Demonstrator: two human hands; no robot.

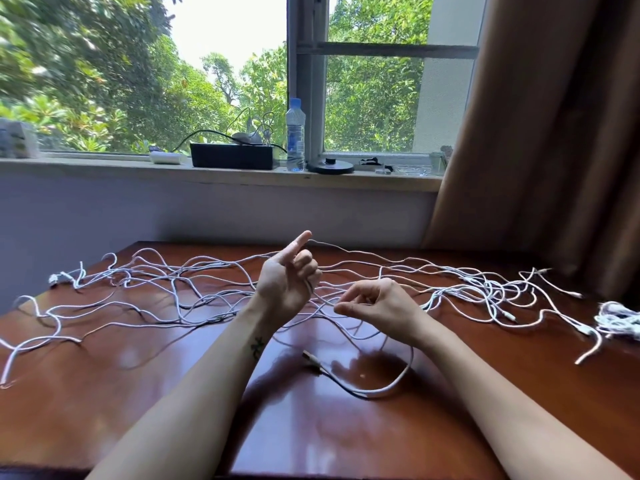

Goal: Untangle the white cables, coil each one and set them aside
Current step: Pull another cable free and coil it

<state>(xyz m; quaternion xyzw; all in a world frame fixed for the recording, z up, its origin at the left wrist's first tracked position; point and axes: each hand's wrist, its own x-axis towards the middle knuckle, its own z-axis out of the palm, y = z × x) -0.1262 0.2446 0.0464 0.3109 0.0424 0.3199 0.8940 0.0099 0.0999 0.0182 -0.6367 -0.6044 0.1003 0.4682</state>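
Over table (104, 403), left hand (287, 285) grips one of the tangled white cables (491, 287), forefinger out. Right hand (377, 306) curled; grip unclear.

The white cables (485, 285) pass behind the left hand (287, 285) and the right hand (377, 306); the crossings there are hidden. Whether the right hand's fingertips (341, 308) pinch a strand cannot be determined. The coiled bundle (620, 318) is blurred and cut by the right edge. The table (104, 410) is cut at the bottom edge. The small windowsill items (372, 162) are too small to identify.
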